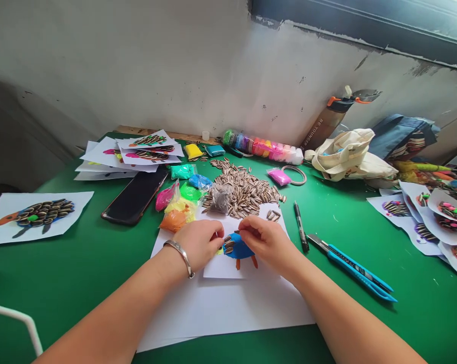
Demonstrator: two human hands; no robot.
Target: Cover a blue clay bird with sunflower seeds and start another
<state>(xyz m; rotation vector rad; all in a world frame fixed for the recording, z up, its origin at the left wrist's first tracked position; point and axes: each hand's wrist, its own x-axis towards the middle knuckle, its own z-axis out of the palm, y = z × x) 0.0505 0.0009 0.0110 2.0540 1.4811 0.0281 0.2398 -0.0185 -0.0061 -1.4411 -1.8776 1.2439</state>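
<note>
- Left hand (199,243) – fingers curled, pressing on the small paper (222,265) beside the blue clay shape (237,249).
- Right hand (264,240) – fingertips pinched together at the shape's top edge; whether they hold a seed, I cannot tell.
- Sunflower seeds (247,189) lie piled just behind.

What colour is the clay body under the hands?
Blue clay body, with small orange legs; seen in the head view.

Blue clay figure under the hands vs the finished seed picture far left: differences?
The blue clay figure has only a few seeds at its left edge; the finished seed picture has a body fully covered in seeds. The figure lies between the left hand and right hand; the finished picture lies alone, untouched. Both are on white paper, with orange parts.
</note>
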